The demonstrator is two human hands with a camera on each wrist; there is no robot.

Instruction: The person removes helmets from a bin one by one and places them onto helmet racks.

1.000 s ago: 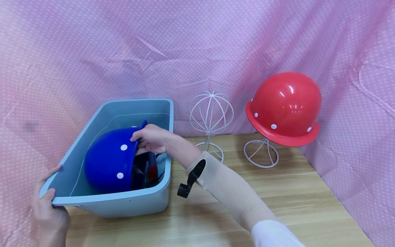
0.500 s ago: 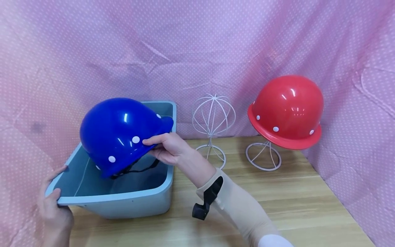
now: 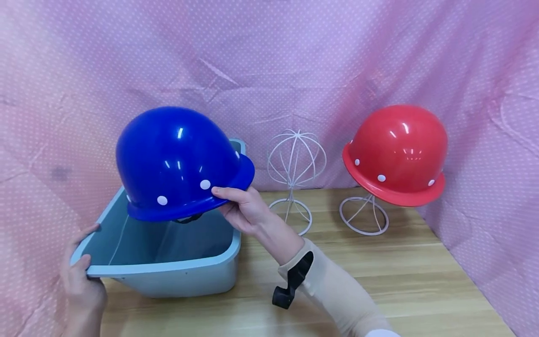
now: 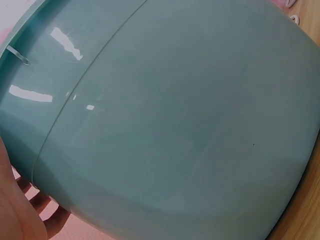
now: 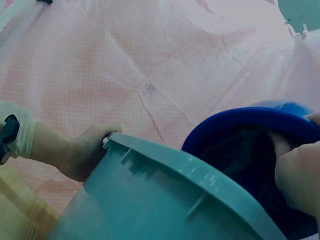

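My right hand (image 3: pixel 246 208) grips the brim edge of a blue hard hat (image 3: pixel 177 150), thumb outside and fingers underneath. The hat is nearly upright above a blue-grey plastic bin (image 3: pixel 160 269), its dome on top and a bit of dark strap below. In the right wrist view, the hat's dark inside faces the camera beside the fingers (image 5: pixel 282 145). My left hand (image 3: pixel 84 281) holds the bin's near left corner, thumb on the rim and fingers at the outer side. The left wrist view shows that hand (image 4: pixel 20 215) at the bin's smooth wall (image 4: pixel 175 115).
A bare white wire stand (image 3: pixel 296 159) stands right of the bin. Farther right, a red hard hat (image 3: pixel 400 150) sits tilted on a second wire stand (image 3: pixel 364 229). The wooden table (image 3: pixel 379 281) lies beneath, with a pink dotted cloth (image 3: pixel 269 61) behind.
My right hand has lifted the blue hard hat up out of the bin and turned it from lying on its side to nearly upright. My left hand keeps its hold on the bin's corner.
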